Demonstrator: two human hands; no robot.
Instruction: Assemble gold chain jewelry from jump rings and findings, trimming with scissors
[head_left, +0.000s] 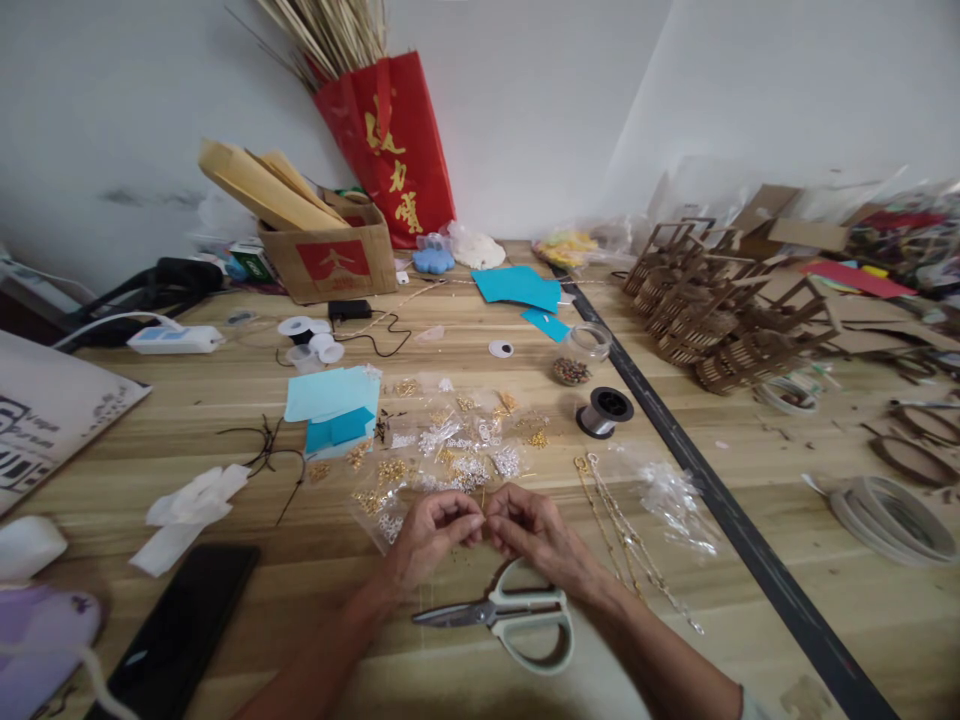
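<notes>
My left hand (442, 525) and my right hand (529, 525) meet fingertip to fingertip over the table, both closed in a pinch. A thin gold-coloured piece (484, 498) shows between the fingertips; its exact kind is too small to tell. Just below the hands lie scissors (491, 612) with pale green handles, blades pointing left. Beyond the fingers are clear bags with small gold and silver jewelry findings (469, 470). Gold and silver chains (619, 525) lie right of my right hand, beside crumpled clear plastic bags (679, 505).
A wire spool (604, 412) and a jar of beads (574, 370) stand further back. Blue cards (337, 400) lie behind left; a black phone (184, 630) is at front left. A dark strip (697, 480) crosses the table on the right, near brown woven baskets (720, 310).
</notes>
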